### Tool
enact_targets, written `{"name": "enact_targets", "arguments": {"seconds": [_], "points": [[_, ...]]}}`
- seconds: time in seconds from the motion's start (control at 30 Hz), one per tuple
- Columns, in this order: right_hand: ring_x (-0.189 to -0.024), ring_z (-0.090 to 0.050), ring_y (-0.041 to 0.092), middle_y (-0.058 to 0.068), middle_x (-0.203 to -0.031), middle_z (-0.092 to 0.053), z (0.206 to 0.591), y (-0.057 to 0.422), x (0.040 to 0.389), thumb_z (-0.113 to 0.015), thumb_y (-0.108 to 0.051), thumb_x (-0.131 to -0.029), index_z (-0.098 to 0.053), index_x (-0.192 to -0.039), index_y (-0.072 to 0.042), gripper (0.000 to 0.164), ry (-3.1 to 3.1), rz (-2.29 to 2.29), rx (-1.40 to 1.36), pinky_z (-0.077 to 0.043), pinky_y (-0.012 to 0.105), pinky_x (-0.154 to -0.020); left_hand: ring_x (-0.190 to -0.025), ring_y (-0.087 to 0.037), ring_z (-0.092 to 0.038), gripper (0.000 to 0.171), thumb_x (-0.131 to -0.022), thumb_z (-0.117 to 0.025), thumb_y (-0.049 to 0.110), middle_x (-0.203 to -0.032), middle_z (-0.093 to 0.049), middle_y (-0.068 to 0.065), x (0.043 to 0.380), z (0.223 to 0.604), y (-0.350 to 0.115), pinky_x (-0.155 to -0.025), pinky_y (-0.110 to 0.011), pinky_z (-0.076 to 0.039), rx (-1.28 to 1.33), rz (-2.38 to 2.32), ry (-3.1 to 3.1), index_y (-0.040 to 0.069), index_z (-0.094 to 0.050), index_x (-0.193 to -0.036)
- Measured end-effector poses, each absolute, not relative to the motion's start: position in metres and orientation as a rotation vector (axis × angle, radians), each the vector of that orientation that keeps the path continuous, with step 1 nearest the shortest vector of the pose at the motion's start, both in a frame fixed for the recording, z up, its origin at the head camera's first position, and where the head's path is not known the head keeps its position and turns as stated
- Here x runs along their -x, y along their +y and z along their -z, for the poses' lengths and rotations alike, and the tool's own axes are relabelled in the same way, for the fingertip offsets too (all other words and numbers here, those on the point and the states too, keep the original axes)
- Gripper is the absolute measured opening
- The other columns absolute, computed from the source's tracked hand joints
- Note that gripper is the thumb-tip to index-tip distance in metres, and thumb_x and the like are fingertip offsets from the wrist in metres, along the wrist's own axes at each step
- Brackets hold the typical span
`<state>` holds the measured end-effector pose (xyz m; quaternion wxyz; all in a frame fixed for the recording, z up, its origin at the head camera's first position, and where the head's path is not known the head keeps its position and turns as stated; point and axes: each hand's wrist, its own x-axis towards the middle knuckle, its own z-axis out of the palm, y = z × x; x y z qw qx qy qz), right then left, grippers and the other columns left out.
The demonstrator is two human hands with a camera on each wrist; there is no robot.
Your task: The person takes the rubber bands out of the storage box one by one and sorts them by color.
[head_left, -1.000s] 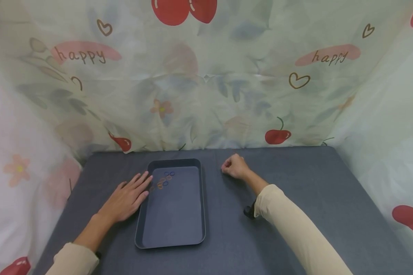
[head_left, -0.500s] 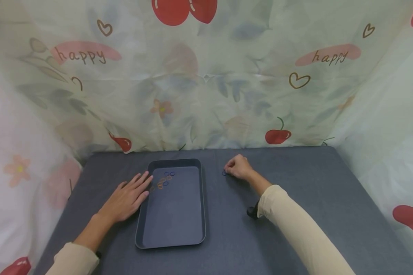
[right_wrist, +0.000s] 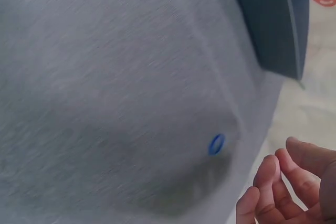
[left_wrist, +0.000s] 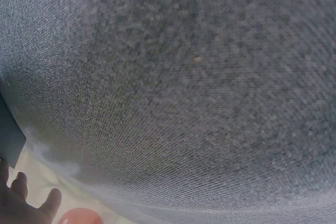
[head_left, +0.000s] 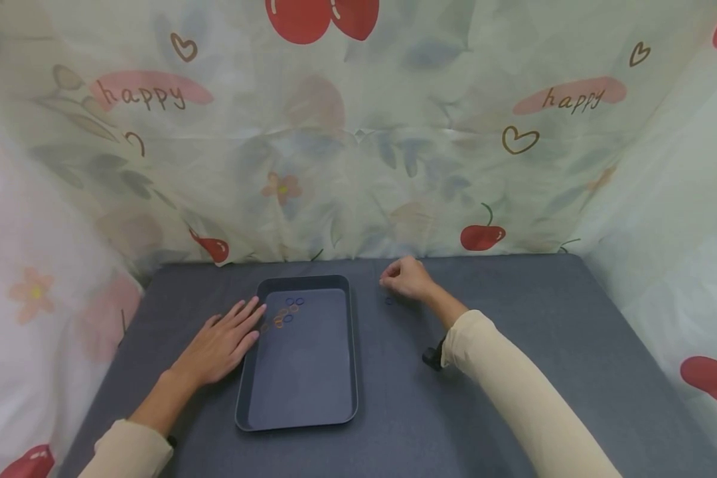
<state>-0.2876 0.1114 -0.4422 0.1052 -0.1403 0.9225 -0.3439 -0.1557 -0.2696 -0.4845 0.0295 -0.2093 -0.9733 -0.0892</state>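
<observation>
My left hand [head_left: 218, 348] lies flat with its fingers spread and fingertips over the left rim of a dark grey rectangular tray [head_left: 303, 385]. Inside the tray's upper left part are several small thin rings, some blue, some orange [head_left: 279, 325]. To the right of the tray, a single small blue ring [right_wrist: 211, 148] lies on the grey cloth. My right hand [head_left: 409, 279] hovers just beyond that ring, fingers loosely bent and the thumb near the fingertips. In the right wrist view nothing shows between its fingertips [right_wrist: 266, 167].
A grey cloth [head_left: 514, 345] covers the table. Behind it hangs a printed curtain [head_left: 358, 199], with more curtain at both sides. The tray's raised wall [right_wrist: 278, 30] stands near the right hand in the right wrist view.
Half a second ago my right fingertips were at the blue ring; now they have moved away toward the back and slightly left. The ring stays on the cloth. My left hand keeps its place.
</observation>
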Motion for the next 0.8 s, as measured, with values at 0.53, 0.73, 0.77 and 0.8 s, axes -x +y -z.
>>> {"name": "enact_targets", "arguments": {"seconds": [0.53,0.73,0.77,0.8], "points": [[-0.074,-0.065,0.018,0.008,-0.088,-0.071,0.417,0.050,0.282,-0.069,-0.012,-0.091,-0.075,-0.098,0.000,0.015,2.632,1.182,0.576,-0.052,0.031,-0.066,-0.142,-0.035,-0.027,0.054,-0.104,-0.044,0.033,-0.158,-0.027,-0.010,0.156,0.486,-0.272,-0.102,-0.063,-0.029,0.636,0.285,-3.010,0.011,-0.034,-0.153],[-0.074,-0.067,0.021,0.009,-0.089,-0.071,0.414,0.029,0.278,-0.069,-0.011,-0.091,-0.075,-0.098,0.000,0.014,2.577,1.228,0.543,-0.052,0.029,-0.066,-0.142,-0.035,-0.027,0.054,-0.104,-0.044,0.032,-0.158,-0.027,-0.010,0.156,0.486,-0.272,-0.102,-0.063,-0.029,0.643,0.296,-3.006,0.011,-0.034,-0.153],[-0.074,-0.067,0.022,0.009,-0.087,-0.071,0.414,0.026,0.277,-0.069,-0.011,-0.091,-0.075,-0.097,0.000,0.014,2.567,1.232,0.544,-0.052,0.029,-0.065,-0.142,-0.035,-0.027,0.054,-0.104,-0.045,0.032,-0.158,-0.027,-0.010,0.156,0.486,-0.272,-0.102,-0.063,-0.029,0.644,0.300,-3.006,0.011,-0.034,-0.153],[-0.074,-0.067,0.022,0.008,-0.086,-0.071,0.415,0.023,0.276,-0.069,-0.012,-0.091,-0.076,-0.097,-0.001,0.014,2.561,1.230,0.544,-0.052,0.029,-0.065,-0.142,-0.035,-0.027,0.054,-0.104,-0.045,0.032,-0.158,-0.027,-0.010,0.156,0.486,-0.272,-0.102,-0.062,-0.029,0.645,0.302,-3.006,0.011,-0.034,-0.153]]}}
